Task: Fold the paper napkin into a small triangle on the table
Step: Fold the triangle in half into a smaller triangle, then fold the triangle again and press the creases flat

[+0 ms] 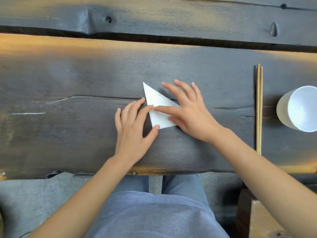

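Observation:
A white paper napkin (157, 101) lies flat on the dark wooden table (68, 83), folded into a triangle with one tip pointing away from me. My left hand (133, 127) rests at its left edge, index finger and thumb touching the paper, fingers spread. My right hand (188, 112) lies over the napkin's right side, fingers spread, with its thumb pressing across the middle of the triangle. Part of the napkin's right corner is hidden under that hand.
A pair of wooden chopsticks (259, 109) lies lengthwise to the right of my hands. Further right, a white cup (298, 109) sits at the frame's edge. The table's near edge (171, 170) runs just above my lap. A gap separates the far plank (154, 18).

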